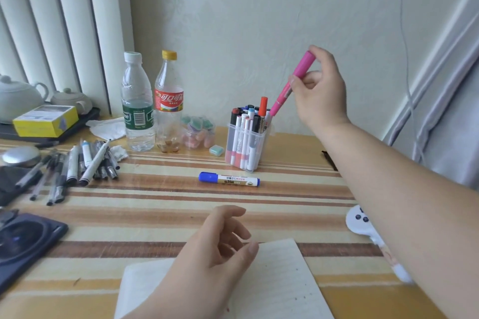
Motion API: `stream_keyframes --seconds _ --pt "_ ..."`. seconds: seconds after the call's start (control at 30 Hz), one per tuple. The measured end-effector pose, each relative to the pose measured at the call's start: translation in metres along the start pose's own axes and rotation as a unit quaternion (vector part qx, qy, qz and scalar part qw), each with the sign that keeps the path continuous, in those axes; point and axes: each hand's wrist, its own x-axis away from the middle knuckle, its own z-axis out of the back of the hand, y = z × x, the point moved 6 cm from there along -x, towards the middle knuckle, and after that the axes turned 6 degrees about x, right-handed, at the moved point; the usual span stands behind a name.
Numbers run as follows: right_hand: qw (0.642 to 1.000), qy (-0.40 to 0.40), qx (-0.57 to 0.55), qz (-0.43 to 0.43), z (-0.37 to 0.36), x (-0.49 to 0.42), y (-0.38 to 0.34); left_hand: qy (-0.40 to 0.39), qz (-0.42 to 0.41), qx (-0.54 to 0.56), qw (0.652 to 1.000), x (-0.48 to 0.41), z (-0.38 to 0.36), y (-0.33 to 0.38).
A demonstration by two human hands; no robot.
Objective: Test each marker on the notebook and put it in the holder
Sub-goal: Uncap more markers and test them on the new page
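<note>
One pink marker (pixel 302 66) is in play: the right hand (pixel 320 88) pinches it near its upper end between thumb and fingers, far right of the scene, above the clear holder (pixel 258 147). The marker is tilted, with its top leaning right and its lower end pointing down-left at the holder's far right corner. That end looks level with the tops of the markers already standing inside, though I cannot tell whether it has entered the holder or only touches the rim.

The left hand (pixel 220 246) holds nothing. Its fingers are loosely curled and relaxed, and it hovers over the far left part of the notebook (pixel 282 280), which lies open on the near side of the striped tabletop (pixel 155 217).

I judge the step in hand to be putting the pink marker away. The holder is crowded, so the move calls for steering the lower end into a gap between the standing markers, bringing the body more upright, and letting go only once it is seated, so that neighbours are not jostled and the light holder is not tipped.

After that, a blue marker (pixel 229 179) lies capped on the tabletop just near of the holder, and it looks like the next one to test on the notebook. A pile of pens (pixel 77 166) lies well apart at far left.
</note>
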Motion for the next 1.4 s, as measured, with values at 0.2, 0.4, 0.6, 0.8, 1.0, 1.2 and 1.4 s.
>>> stream_keyframes --seconds 0.2,0.4,0.6,0.8,1.0,1.2,1.4 --pt "0.999 -0.033 0.017 0.005 -0.030 -0.020 0.017 -0.004 -0.003 -0.012 1.000 -0.003 -0.002 -0.005" --pt "0.999 0.006 0.018 0.039 -0.016 -0.018 0.018 -0.007 0.000 -0.024 1.000 -0.002 -0.002 -0.002" --pt "0.999 -0.043 0.018 0.029 -0.027 -0.005 0.025 -0.005 -0.003 -0.031 0.999 -0.001 -0.003 0.000" --pt "0.994 -0.097 0.042 0.016 -0.037 -0.010 0.022 -0.010 -0.003 -0.041 0.999 -0.001 -0.004 0.000" --pt "0.984 -0.111 0.134 -0.028 -0.038 -0.029 0.016 -0.019 -0.001 -0.047 0.999 -0.001 -0.005 0.001" --pt "0.975 -0.036 0.220 -0.011 -0.042 -0.024 0.007 -0.018 0.001 -0.044 0.999 -0.002 -0.006 0.000" --pt "0.992 -0.012 0.129 -0.005 -0.034 -0.011 0.020 -0.017 0.004 -0.041 0.999 0.000 -0.006 0.002"
